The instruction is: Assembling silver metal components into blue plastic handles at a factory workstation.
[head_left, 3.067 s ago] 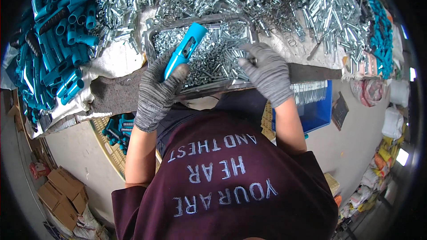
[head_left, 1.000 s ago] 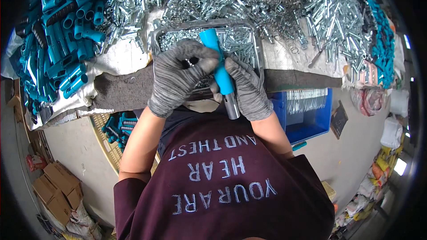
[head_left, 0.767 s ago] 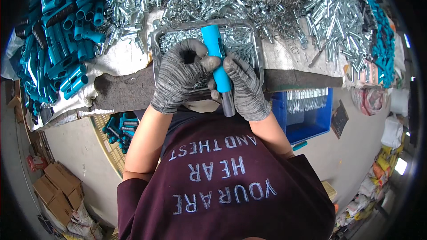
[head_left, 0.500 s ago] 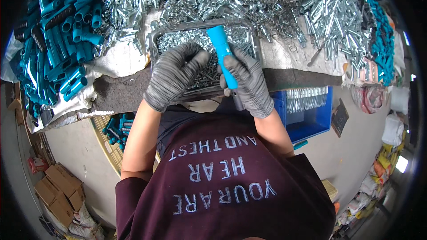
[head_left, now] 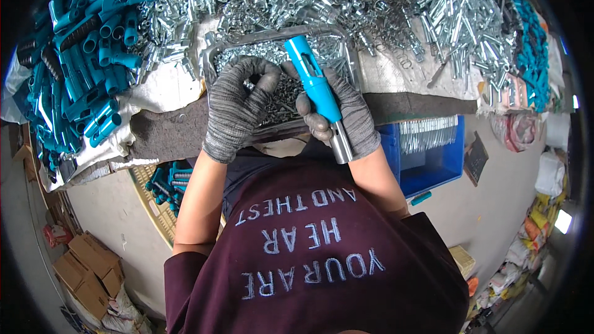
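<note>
My right hand (head_left: 354, 114), in a grey knit glove, grips a teal tubular housing (head_left: 320, 94) with a slot in its upper part. A shiny metal tube (head_left: 341, 143) sticks out of its lower end toward my wrist. The housing is tilted, its wide end up and to the left. My left hand (head_left: 235, 108), gloved too, is to its left, apart from it, with thumb and forefinger curled together; whatever is between the fingertips is hidden or too small to name. Both hands are over the near part of a tray (head_left: 209, 65) of small metal parts.
Teal housings (head_left: 93, 55) are heaped at the left of the bench. Metal fittings (head_left: 247, 0), springs and pins (head_left: 464, 18) cover the back and right. Below the bench edge stand a blue bin (head_left: 433, 176) and a yellow basket (head_left: 151, 204). Cardboard boxes (head_left: 93, 266) lie on the floor.
My right hand has turned the teal housing, so its slot and more of the metal tube show. My left hand's fingers have curled in and drawn slightly left, away from the housing.
</note>
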`<act>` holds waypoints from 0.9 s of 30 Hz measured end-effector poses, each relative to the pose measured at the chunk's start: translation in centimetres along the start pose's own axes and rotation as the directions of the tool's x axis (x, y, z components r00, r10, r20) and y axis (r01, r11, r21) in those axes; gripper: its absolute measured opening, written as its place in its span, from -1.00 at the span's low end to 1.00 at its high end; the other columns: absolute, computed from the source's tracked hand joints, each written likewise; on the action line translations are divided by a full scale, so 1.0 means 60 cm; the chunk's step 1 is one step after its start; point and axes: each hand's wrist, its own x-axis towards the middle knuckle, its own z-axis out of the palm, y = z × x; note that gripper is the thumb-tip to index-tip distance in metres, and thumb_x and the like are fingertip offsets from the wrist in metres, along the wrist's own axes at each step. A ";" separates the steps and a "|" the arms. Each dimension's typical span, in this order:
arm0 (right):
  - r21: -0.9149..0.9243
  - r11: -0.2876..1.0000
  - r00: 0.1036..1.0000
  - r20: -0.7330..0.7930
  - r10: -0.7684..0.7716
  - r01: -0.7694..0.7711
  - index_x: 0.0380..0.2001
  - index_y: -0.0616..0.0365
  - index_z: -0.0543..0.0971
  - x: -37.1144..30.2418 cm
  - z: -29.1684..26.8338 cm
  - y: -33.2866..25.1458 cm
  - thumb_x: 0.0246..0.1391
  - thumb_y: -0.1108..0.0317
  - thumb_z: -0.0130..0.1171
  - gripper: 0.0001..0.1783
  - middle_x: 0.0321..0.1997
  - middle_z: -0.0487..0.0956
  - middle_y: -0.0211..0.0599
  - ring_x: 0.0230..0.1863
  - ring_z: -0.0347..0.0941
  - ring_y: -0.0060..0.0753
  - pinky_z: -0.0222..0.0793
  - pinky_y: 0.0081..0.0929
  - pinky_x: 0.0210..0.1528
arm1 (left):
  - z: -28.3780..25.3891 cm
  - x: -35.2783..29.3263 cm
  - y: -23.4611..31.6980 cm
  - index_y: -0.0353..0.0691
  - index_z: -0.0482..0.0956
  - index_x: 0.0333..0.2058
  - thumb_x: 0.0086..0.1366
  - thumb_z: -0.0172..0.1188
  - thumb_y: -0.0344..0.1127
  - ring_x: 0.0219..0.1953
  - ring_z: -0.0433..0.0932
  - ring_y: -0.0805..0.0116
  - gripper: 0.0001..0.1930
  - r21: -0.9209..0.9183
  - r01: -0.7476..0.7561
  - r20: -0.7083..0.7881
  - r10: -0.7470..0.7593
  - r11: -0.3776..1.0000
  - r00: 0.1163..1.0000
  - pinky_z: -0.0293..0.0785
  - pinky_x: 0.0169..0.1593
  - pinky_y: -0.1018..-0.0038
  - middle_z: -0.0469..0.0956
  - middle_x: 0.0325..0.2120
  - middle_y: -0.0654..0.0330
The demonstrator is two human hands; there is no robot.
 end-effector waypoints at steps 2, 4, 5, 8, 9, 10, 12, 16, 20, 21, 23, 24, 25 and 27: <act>0.061 0.998 1.000 0.006 -0.003 0.002 0.31 0.16 0.16 0.001 -0.003 0.002 0.30 -0.08 -0.13 -0.31 -0.42 0.58 -0.23 -0.69 0.41 -0.60 0.25 -0.69 -0.76 | 0.004 -0.002 0.022 -0.23 0.60 -0.29 0.13 0.27 -0.43 -0.29 0.53 0.09 -0.85 -0.181 0.115 -0.003 -0.118 0.977 0.993 0.46 -0.20 0.33 0.55 -0.37 0.08; 0.119 0.993 1.000 0.013 -0.005 0.004 0.31 0.16 0.14 0.004 -0.006 0.002 0.30 -0.08 -0.13 -0.31 -0.41 0.57 -0.20 -0.68 0.42 -0.58 0.29 -0.67 -0.75 | -0.003 0.012 0.025 -0.20 0.60 -0.28 0.12 0.27 -0.42 -0.26 0.53 0.08 -0.84 0.102 0.076 0.083 -0.085 0.992 0.993 0.47 -0.19 0.30 0.55 -0.34 0.08; 0.150 0.989 0.998 0.060 -0.005 -0.004 0.32 0.16 0.12 0.005 -0.009 -0.001 0.30 -0.07 -0.13 -0.30 -0.40 0.57 -0.18 -0.67 0.43 -0.57 0.33 -0.65 -0.74 | -0.008 0.017 0.025 -0.18 0.61 -0.26 0.11 0.26 -0.41 -0.22 0.54 0.07 -0.82 0.372 0.007 0.172 -0.076 0.928 0.982 0.48 -0.17 0.28 0.56 -0.31 0.09; 0.177 0.984 0.994 0.105 -0.007 -0.011 0.33 0.15 0.09 0.004 -0.008 -0.003 0.30 -0.07 -0.13 -0.29 -0.39 0.57 -0.17 -0.66 0.43 -0.55 0.36 -0.64 -0.71 | -0.004 0.018 0.014 -0.06 0.62 -0.20 0.13 0.23 -0.28 -0.15 0.53 0.06 -0.77 0.617 -0.151 0.312 -0.063 0.772 0.948 0.48 -0.10 0.21 0.57 -0.22 0.12; 0.172 0.985 0.995 0.101 -0.010 -0.008 0.34 0.15 0.07 0.004 -0.007 -0.003 0.31 -0.07 -0.13 -0.29 -0.39 0.57 -0.17 -0.66 0.43 -0.55 0.35 -0.64 -0.71 | 0.000 0.017 0.006 -0.03 0.62 -0.18 0.13 0.23 -0.24 -0.14 0.53 0.06 -0.75 0.675 -0.174 0.359 -0.113 0.717 0.927 0.48 -0.08 0.19 0.57 -0.20 0.13; 0.173 0.985 0.995 0.100 -0.012 -0.006 0.34 0.15 0.07 0.002 -0.005 -0.003 0.31 -0.07 -0.13 -0.29 -0.39 0.57 -0.17 -0.66 0.43 -0.55 0.35 -0.64 -0.71 | 0.000 0.019 0.005 -0.02 0.63 -0.20 0.15 0.21 -0.19 -0.15 0.53 0.08 -0.77 0.697 -0.220 0.359 -0.067 0.683 0.931 0.48 -0.08 0.20 0.57 -0.22 0.14; 0.113 0.992 0.997 0.048 -0.068 0.062 0.35 0.14 0.06 -0.001 -0.002 -0.004 0.31 -0.07 -0.14 -0.29 -0.38 0.57 -0.18 -0.66 0.42 -0.55 0.33 -0.66 -0.70 | -0.003 0.019 0.012 -0.03 0.64 -0.22 0.15 0.21 -0.20 -0.15 0.54 0.08 -0.78 0.668 -0.195 0.324 -0.045 0.718 0.945 0.49 -0.09 0.21 0.58 -0.25 0.14; 0.119 0.992 0.998 0.047 -0.046 0.040 0.35 0.13 0.04 -0.003 -0.010 -0.003 0.31 -0.07 -0.14 -0.28 -0.39 0.57 -0.19 -0.66 0.41 -0.56 0.30 -0.67 -0.71 | -0.005 0.014 0.024 -0.10 0.64 -0.27 0.20 0.20 -0.20 -0.24 0.56 0.06 -0.82 0.583 -0.114 0.204 -0.009 0.804 0.979 0.49 -0.21 0.22 0.58 -0.32 0.09; 0.136 0.991 0.993 0.115 -0.013 -0.003 0.36 0.12 0.03 0.000 -0.018 0.000 0.31 -0.08 -0.15 -0.27 -0.40 0.57 -0.19 -0.66 0.42 -0.56 0.30 -0.67 -0.72 | -0.001 0.009 0.014 -0.20 0.64 -0.29 0.23 0.21 -0.23 -0.38 0.56 0.07 -0.82 0.529 -0.120 0.099 0.079 0.840 0.992 0.47 -0.31 0.26 0.58 -0.37 0.05; 0.140 0.990 0.991 0.133 -0.007 -0.011 0.36 0.12 0.03 0.001 -0.017 0.001 0.31 -0.08 -0.15 -0.28 -0.39 0.57 -0.18 -0.66 0.43 -0.55 0.29 -0.67 -0.73 | -0.002 0.008 0.015 -0.23 0.64 -0.30 0.22 0.24 -0.27 -0.45 0.55 0.13 -0.83 0.527 -0.180 0.073 0.167 0.830 0.983 0.45 -0.34 0.32 0.58 -0.41 0.08; 0.145 0.989 0.992 0.124 -0.010 -0.009 0.35 0.12 0.04 -0.001 -0.016 -0.001 0.31 -0.07 -0.15 -0.29 -0.40 0.57 -0.19 -0.67 0.42 -0.55 0.29 -0.68 -0.74 | -0.005 0.012 0.041 -0.25 0.64 -0.30 0.21 0.24 -0.30 -0.46 0.54 0.21 -0.85 0.419 -0.087 0.099 0.050 0.904 0.994 0.44 -0.35 0.36 0.58 -0.44 0.09; 0.149 0.989 0.993 0.117 -0.009 -0.008 0.35 0.12 0.06 -0.001 -0.016 -0.003 0.31 -0.07 -0.15 -0.30 -0.42 0.58 -0.19 -0.69 0.42 -0.54 0.28 -0.69 -0.75 | -0.005 0.012 0.050 -0.27 0.64 -0.30 0.21 0.25 -0.34 -0.47 0.52 0.29 -0.86 0.310 0.020 0.136 -0.065 0.951 0.989 0.43 -0.35 0.41 0.57 -0.48 0.11; 0.150 0.989 0.993 0.117 -0.011 -0.007 0.35 0.12 0.06 -0.002 -0.014 -0.003 0.31 -0.07 -0.15 -0.30 -0.42 0.58 -0.19 -0.69 0.42 -0.54 0.28 -0.69 -0.75 | -0.004 0.010 0.051 -0.29 0.64 -0.32 0.19 0.27 -0.37 -0.46 0.49 0.42 -0.87 0.217 0.051 0.154 -0.086 0.975 0.984 0.41 -0.35 0.47 0.57 -0.52 0.15; 0.091 0.996 0.993 0.114 -0.004 -0.006 0.33 0.11 0.12 0.000 -0.012 -0.004 0.31 -0.08 -0.14 -0.32 -0.45 0.59 -0.21 -0.71 0.43 -0.53 0.27 -0.70 -0.78 | -0.001 0.011 0.065 -0.29 0.64 -0.32 0.19 0.28 -0.37 -0.46 0.50 0.44 -0.87 0.180 0.062 0.192 -0.096 0.982 0.977 0.41 -0.35 0.47 0.57 -0.51 0.15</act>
